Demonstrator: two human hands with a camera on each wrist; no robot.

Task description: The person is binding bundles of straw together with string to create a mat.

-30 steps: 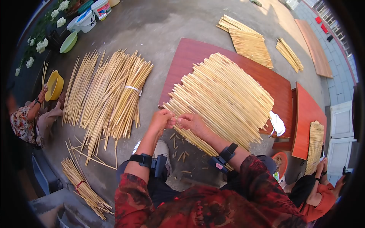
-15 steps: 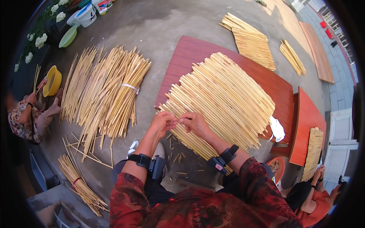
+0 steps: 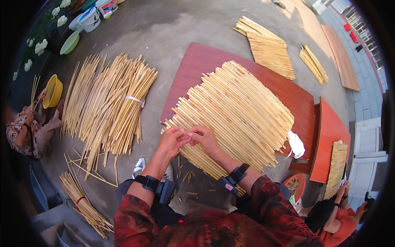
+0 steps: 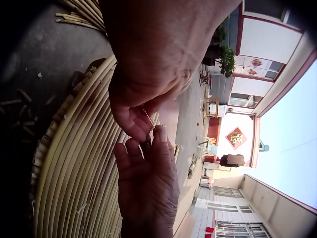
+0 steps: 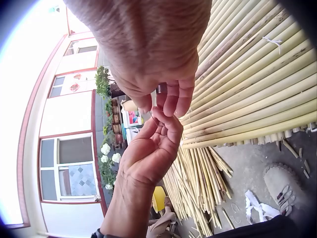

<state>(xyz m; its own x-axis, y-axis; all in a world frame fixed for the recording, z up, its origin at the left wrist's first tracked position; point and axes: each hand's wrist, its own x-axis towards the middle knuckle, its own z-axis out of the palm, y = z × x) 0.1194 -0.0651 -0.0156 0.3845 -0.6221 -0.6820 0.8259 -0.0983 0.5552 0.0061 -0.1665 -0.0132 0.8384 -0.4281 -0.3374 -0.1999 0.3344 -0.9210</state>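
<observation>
Fingers (image 4: pixel 162 135), both sets: curled, pinching one fine pale strand (image 4: pixel 149 119) almost tip to tip; left hand (image 3: pixel 169 140), right hand (image 3: pixel 204 139). Changed within half a second: I see fingertips closer together; strand handling continues, I judge. Straw-coloured sheet of parallel round stalks (image 3: pixel 238 111): two o'clock, on reddish-brown wooden table (image 3: pixel 183 76). Straw-coloured loose stalk pile (image 3: pixel 105 109): ten o'clock, farther off.

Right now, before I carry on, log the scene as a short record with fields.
left hand: pinches a thin strand
right hand: pinches the same strand
hands' place: over the stalk mat, near its left edge
mat: on the red table, overhanging its near side
floor, left: white-tied bundle; red-tied bundle nearer
others: one person far left, another lower right
</observation>
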